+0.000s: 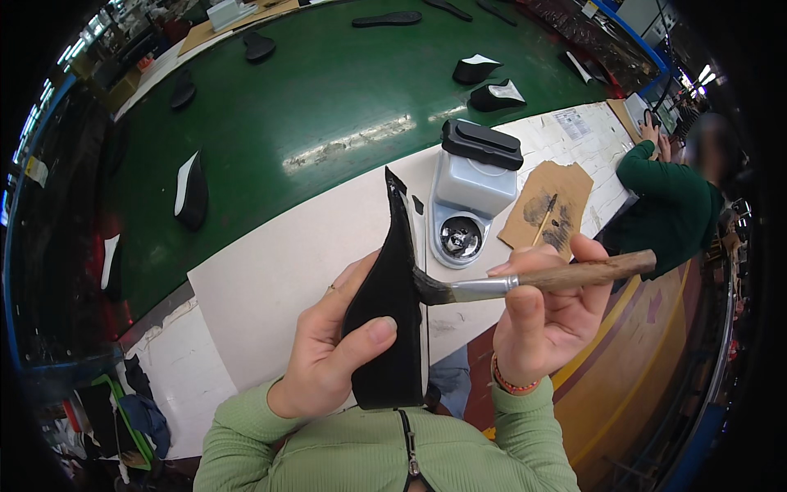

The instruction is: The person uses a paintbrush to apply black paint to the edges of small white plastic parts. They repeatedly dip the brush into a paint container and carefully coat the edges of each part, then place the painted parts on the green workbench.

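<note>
My left hand grips a black wedge heel, its thumb across the front and its narrow tip pointing away from me. In my right hand is a wooden-handled brush with a metal ferrule. The dark bristles touch the wedge's right edge, beside a pale strip. Just beyond stands a pale plastic dispenser with a black lid; its round cup holds glossy black liquid. To its right, a thin brush lies on black-stained cardboard.
Past the white work table runs a green conveyor belt. It carries wedge heels with white tops and dark soles. A co-worker in a dark green top works at the right.
</note>
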Demonstrator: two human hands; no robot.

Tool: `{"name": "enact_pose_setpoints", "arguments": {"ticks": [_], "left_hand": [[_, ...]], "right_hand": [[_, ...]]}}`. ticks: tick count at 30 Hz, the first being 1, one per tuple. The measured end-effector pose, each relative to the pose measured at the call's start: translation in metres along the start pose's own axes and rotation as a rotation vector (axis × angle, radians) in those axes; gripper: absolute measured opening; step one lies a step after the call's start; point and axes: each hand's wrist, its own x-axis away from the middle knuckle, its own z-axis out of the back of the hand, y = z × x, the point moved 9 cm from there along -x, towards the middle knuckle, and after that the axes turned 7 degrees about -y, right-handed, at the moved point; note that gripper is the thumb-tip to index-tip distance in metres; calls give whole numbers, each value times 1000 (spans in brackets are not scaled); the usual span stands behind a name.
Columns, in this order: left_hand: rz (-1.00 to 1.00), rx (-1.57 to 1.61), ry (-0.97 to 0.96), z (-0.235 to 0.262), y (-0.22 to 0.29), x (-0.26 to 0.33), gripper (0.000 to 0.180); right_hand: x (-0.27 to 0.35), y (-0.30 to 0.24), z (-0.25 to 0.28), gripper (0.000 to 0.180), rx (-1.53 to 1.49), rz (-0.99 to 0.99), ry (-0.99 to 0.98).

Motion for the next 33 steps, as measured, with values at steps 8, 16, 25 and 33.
{"name": "enact_pose_setpoints", "arguments": {"ticks": [8, 16, 25, 33], "left_hand": [[-40, -92, 33, 1, 7, 1, 52], [-106, -157, 78, 6, 13, 2, 53], [-122, -185, 121, 8, 17, 3, 54], [-152, -211, 141, 10, 20, 3, 54]], "right_hand": [[-1, -2, -4, 60, -31, -9, 2], [-1, -2, -9, 60, -66, -30, 29], [0, 1, -10, 59, -62, -61, 13], [3, -1, -12, 60, -96, -61, 6]]}}
